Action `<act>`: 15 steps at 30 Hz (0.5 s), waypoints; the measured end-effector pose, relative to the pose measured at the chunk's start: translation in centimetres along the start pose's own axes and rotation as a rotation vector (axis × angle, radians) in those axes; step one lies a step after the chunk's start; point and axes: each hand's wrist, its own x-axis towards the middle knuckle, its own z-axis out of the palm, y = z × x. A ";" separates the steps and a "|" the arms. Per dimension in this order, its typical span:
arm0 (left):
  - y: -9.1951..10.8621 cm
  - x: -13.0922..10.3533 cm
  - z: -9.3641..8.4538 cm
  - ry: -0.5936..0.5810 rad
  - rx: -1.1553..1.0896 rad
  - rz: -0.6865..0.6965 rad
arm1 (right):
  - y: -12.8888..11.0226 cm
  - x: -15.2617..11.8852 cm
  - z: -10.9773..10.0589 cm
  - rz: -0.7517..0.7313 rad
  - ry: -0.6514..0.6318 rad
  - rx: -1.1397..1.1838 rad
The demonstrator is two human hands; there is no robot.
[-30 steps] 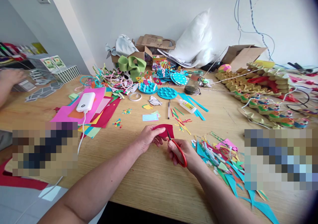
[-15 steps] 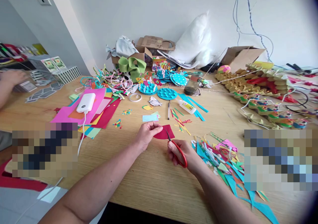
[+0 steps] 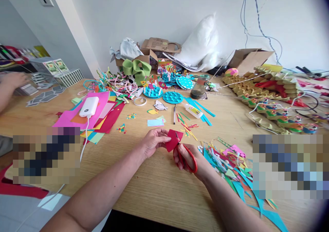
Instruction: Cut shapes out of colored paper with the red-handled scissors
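Note:
A small piece of red paper (image 3: 172, 143) is pinched between the thumb and fingers of my left hand (image 3: 154, 142). My right hand (image 3: 189, 158) is closed around the red-handled scissors (image 3: 194, 161), whose dark blades lie against the paper's right part. Just beyond the paper are a light blue paper piece (image 3: 155, 122), a pen (image 3: 174, 117) and thin coloured strips (image 3: 189, 128). A yellow paper fish (image 3: 152, 112) and a white fish cutout (image 3: 160, 105) lie farther back.
Paper scraps (image 3: 228, 166) spread at the right, near egg-carton crafts (image 3: 277, 105). A glue bottle (image 3: 194, 111) and glass jar (image 3: 199, 88) stand or lie behind. At left, a white power bank (image 3: 89, 106) rests on coloured sheets; another person's hand (image 3: 15, 80) is near cards.
The red paper has turned and tilted in my left hand, its lower edge now nearer me. My right hand and the scissors have shifted slightly right, with the blades farther over the paper.

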 end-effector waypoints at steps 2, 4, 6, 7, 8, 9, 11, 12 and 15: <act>0.0 -0.1 0.0 -0.032 0.021 -0.022 | -0.1 0.0 0.0 0.007 -0.011 0.013; 0.1 -0.2 0.1 -0.041 0.035 -0.036 | -0.1 -0.1 0.0 0.013 -0.020 0.017; 0.1 -0.3 0.2 -0.041 0.036 -0.043 | -0.1 -0.1 -0.1 0.012 -0.029 0.016; 0.2 -0.4 0.3 -0.033 0.030 -0.041 | -0.1 -0.1 -0.1 0.009 -0.033 0.017; 0.2 -0.4 0.3 -0.019 0.022 -0.035 | 0.0 -0.1 -0.1 0.004 -0.037 0.020; 0.2 -0.3 0.4 -0.003 0.013 -0.026 | 0.0 -0.1 -0.1 0.001 -0.046 0.024; 0.2 -0.2 0.3 0.031 -0.002 -0.014 | 0.1 -0.1 -0.1 -0.006 -0.068 0.033; 0.2 -0.1 0.3 0.045 -0.006 -0.015 | 0.1 -0.1 -0.1 -0.010 -0.079 0.037; 0.1 0.0 0.1 0.043 0.009 -0.026 | 0.2 0.1 -0.1 -0.007 -0.086 0.035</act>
